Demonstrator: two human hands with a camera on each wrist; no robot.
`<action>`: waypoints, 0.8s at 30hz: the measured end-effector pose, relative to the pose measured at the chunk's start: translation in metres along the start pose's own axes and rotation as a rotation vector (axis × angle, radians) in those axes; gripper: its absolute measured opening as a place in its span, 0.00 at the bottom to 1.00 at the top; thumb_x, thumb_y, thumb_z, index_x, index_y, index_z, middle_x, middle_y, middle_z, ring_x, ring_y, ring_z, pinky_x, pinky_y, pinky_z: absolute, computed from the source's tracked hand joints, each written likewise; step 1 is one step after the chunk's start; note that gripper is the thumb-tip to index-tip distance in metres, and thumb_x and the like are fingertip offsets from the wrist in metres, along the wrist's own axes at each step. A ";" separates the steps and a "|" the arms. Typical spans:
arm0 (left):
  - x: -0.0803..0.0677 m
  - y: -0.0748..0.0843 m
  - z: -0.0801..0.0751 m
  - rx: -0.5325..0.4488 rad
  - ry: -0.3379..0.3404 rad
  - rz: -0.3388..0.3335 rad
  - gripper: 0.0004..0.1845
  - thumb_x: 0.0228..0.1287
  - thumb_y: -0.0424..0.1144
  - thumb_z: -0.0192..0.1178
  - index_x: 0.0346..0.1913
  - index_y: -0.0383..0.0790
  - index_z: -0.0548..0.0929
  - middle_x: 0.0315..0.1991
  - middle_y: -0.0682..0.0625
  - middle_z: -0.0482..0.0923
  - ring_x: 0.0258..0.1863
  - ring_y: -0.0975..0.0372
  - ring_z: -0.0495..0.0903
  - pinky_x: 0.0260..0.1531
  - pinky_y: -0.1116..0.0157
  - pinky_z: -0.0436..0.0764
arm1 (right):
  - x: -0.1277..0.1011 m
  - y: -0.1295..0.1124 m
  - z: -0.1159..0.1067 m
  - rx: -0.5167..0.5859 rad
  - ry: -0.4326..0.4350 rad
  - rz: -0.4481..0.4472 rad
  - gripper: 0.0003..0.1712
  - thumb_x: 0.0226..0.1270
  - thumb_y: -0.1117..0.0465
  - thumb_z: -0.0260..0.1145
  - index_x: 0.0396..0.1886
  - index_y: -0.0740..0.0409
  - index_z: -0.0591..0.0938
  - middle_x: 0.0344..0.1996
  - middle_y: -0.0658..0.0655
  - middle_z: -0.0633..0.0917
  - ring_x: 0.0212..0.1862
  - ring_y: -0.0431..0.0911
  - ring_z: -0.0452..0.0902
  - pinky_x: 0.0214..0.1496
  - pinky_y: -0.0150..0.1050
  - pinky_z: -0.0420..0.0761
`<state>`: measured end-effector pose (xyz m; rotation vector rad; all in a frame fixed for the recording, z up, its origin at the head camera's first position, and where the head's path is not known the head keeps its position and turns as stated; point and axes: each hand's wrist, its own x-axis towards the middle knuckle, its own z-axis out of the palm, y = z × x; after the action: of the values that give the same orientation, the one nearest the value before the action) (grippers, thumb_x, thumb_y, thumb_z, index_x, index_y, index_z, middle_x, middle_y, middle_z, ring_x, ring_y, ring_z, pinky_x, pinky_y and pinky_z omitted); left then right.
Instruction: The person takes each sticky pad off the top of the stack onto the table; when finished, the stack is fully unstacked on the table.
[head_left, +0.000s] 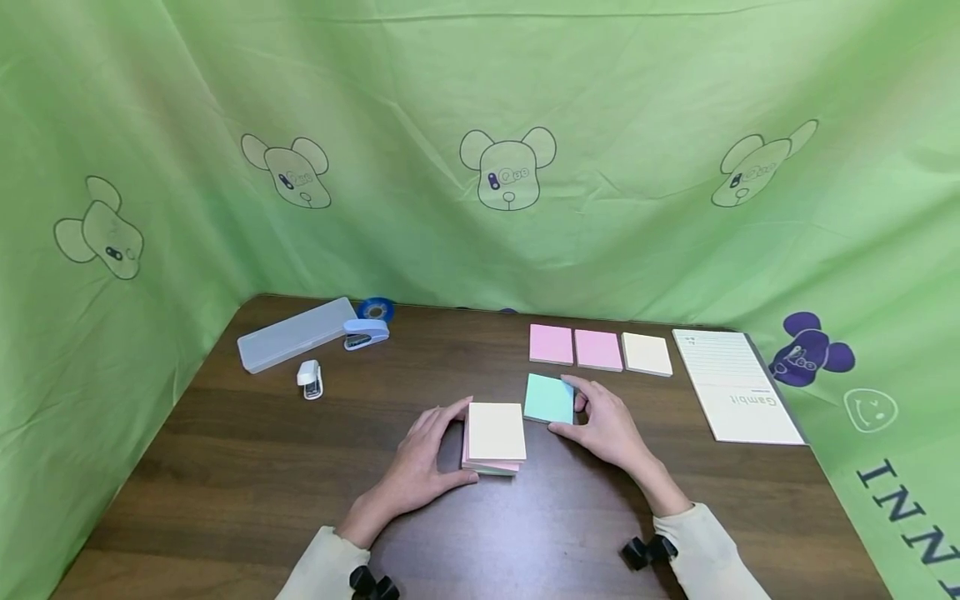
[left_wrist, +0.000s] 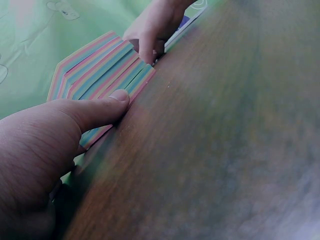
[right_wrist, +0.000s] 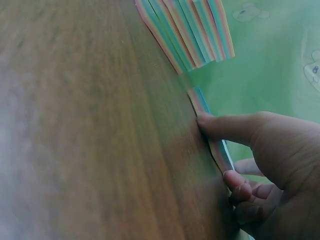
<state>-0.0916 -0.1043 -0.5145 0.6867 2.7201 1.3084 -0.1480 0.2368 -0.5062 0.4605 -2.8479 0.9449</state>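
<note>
Three sticky-note pads (head_left: pixel 597 349) already lie in a far row. The right hand (head_left: pixel 609 427) pinches a green pad (head_left: pixel 550 398) just near of that row. The left hand (head_left: pixel 422 463) cups the remaining multicoloured stack (head_left: pixel 494 438), thumb pressed to its edge.

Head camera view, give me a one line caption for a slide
Left hand grips a multicoloured sticky-note stack while the right hand holds a green pad beside it.

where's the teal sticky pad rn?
Head view: the teal sticky pad lies mid-table, gripped by the right hand, just right of the stacked pads and in front of the pink pads.
</note>
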 end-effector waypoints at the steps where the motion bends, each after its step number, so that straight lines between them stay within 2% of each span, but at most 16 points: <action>1: 0.000 0.000 0.000 -0.001 0.000 0.001 0.60 0.58 0.48 0.87 0.89 0.57 0.61 0.74 0.55 0.76 0.77 0.52 0.69 0.76 0.38 0.69 | 0.001 -0.002 -0.001 -0.013 -0.005 0.018 0.47 0.56 0.53 0.90 0.73 0.63 0.82 0.34 0.48 0.78 0.34 0.41 0.69 0.41 0.42 0.71; 8: 0.000 0.000 -0.001 0.000 -0.001 0.000 0.60 0.58 0.48 0.87 0.89 0.56 0.62 0.74 0.55 0.76 0.77 0.52 0.69 0.74 0.38 0.71 | 0.000 -0.008 -0.002 -0.037 -0.011 0.027 0.47 0.61 0.57 0.87 0.78 0.66 0.78 0.35 0.51 0.77 0.34 0.43 0.67 0.38 0.40 0.68; 17: -0.001 0.000 -0.001 0.002 0.000 0.005 0.60 0.58 0.48 0.88 0.89 0.54 0.62 0.73 0.55 0.76 0.77 0.52 0.69 0.74 0.38 0.71 | -0.004 -0.011 -0.001 -0.059 -0.037 0.051 0.46 0.69 0.56 0.83 0.83 0.59 0.74 0.39 0.51 0.76 0.29 0.41 0.61 0.31 0.39 0.65; 20: -0.001 0.000 -0.001 0.002 -0.002 0.001 0.60 0.58 0.48 0.88 0.89 0.55 0.62 0.73 0.55 0.76 0.77 0.52 0.69 0.75 0.38 0.70 | -0.004 -0.010 0.000 -0.035 -0.022 0.034 0.46 0.68 0.56 0.83 0.83 0.59 0.75 0.39 0.52 0.76 0.29 0.42 0.61 0.30 0.39 0.64; 24: -0.001 0.000 0.000 -0.001 0.000 -0.003 0.60 0.58 0.48 0.88 0.89 0.53 0.62 0.74 0.55 0.75 0.77 0.52 0.69 0.75 0.38 0.71 | -0.005 0.003 0.006 0.018 0.029 -0.033 0.45 0.68 0.50 0.83 0.82 0.57 0.76 0.37 0.52 0.74 0.29 0.43 0.61 0.29 0.39 0.62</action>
<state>-0.0910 -0.1048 -0.5147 0.6824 2.7189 1.3086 -0.1442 0.2365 -0.5135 0.4900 -2.7997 0.9648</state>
